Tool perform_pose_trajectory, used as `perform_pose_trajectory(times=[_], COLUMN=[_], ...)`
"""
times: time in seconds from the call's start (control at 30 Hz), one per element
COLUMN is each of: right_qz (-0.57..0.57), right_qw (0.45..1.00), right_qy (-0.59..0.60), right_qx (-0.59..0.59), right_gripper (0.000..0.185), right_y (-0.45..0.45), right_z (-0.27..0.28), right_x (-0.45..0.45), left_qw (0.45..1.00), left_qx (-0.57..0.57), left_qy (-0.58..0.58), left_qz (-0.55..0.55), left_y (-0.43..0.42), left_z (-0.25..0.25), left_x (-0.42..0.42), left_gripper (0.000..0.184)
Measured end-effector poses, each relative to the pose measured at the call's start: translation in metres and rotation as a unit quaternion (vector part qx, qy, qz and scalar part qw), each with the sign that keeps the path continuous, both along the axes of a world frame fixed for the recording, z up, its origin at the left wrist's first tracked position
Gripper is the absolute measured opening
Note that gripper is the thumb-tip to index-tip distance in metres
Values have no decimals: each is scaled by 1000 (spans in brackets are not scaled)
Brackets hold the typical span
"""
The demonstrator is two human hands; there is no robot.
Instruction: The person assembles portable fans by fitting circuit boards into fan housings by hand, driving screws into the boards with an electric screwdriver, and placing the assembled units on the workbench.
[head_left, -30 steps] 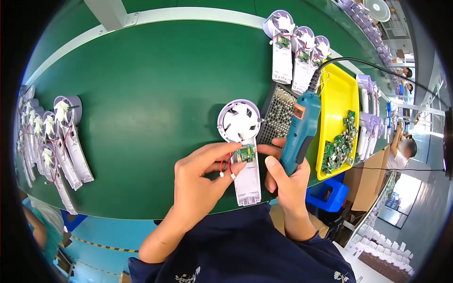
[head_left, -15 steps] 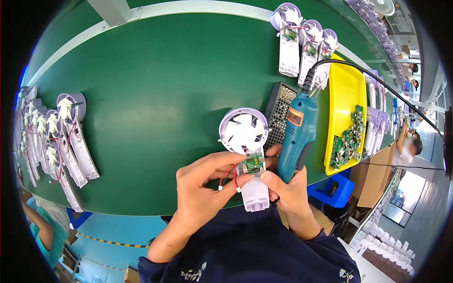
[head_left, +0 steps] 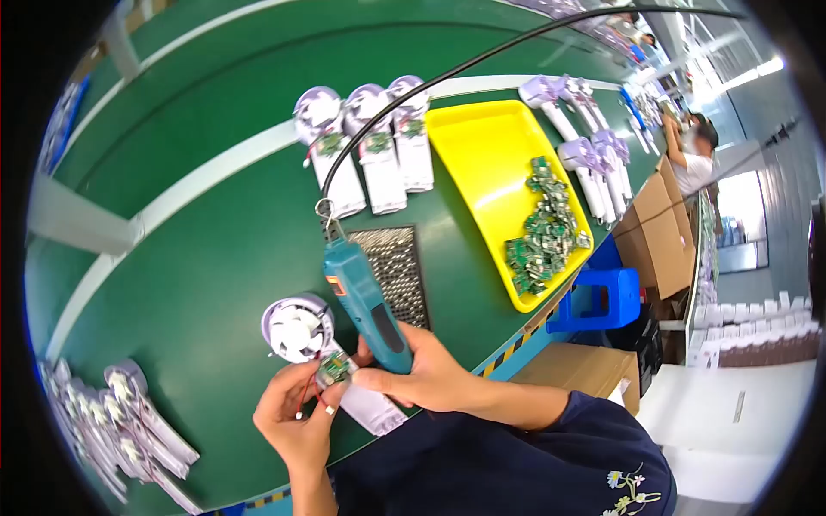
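My left hand (head_left: 297,413) pinches the small green circuit board (head_left: 334,369) at its edge, over the handle of a white and lilac fan unit (head_left: 298,330). Red wires with white plugs hang beside its fingers. My right hand (head_left: 426,374) is wrapped round a teal electric screwdriver (head_left: 366,301), its thumb near the board. The fan unit's handle (head_left: 374,409) points toward my body. Behind the screwdriver lies a black tray of small screws (head_left: 397,273).
A yellow tray (head_left: 465,142) holds a heap of green boards (head_left: 546,228). Several fan units stand at the back (head_left: 379,155), at the left (head_left: 129,421) and at the right (head_left: 594,163). A cable arches overhead. A blue stool (head_left: 607,301), cardboard boxes and a co-worker (head_left: 693,150) are at the right.
The view has turned toward the right, so the yellow tray and the back fan units appear further left. Both hands keep their hold on the board and the screwdriver.
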State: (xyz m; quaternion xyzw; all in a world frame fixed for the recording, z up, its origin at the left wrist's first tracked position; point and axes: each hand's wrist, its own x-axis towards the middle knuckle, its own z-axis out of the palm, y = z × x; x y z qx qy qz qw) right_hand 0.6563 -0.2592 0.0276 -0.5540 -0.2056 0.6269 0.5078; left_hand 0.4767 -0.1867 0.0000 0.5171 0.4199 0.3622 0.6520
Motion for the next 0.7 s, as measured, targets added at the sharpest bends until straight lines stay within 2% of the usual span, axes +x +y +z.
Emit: perform_pose_trajectory(times=[0.1,0.13,0.2,0.23,0.27,0.3,0.33,0.37,0.43,0.47,0.6,0.7], right_qz=[-50,-37,-61,-86,-144,-205,-187,-212,-204,-193,-152,-129], right_qw=[999,998,988,953,918,854,776,765,691,684,649,580], right_qy=[1,-57,-140,-291,-368,-478,-599,-608,-692,-701,-733,-781], right_qx=[8,18,24,0,-27,24,56,0,-38,-54,-135,-195], right_gripper=[30,26,24,27,27,24,25,25,30,32,52,56], right_y=[4,3,-3,-3,-6,-9,-16,-16,-21,-24,-26,-20], right_z=[18,24,29,46,52,43,33,44,34,27,7,9], right_x=[9,27,78,102,126,160,200,218,261,276,299,287], left_qw=[1000,1000,1000,999,999,999,999,999,997,999,997,995], left_qx=[-26,12,14,40,44,40,35,38,62,10,4,-9], left_qy=[3,-7,18,5,-8,-8,-9,-9,-4,3,21,15], left_qz=[5,25,13,8,-3,-6,-10,-22,-39,-38,-69,-99], left_y=[14,26,56,73,90,105,119,132,161,166,192,203], left_z=[7,8,10,6,3,1,-1,-4,-15,-6,-16,-18], left_x=[5,13,17,21,26,32,40,47,62,73,91,98], left_gripper=[38,37,34,34,34,34,34,34,33,33,35,36])
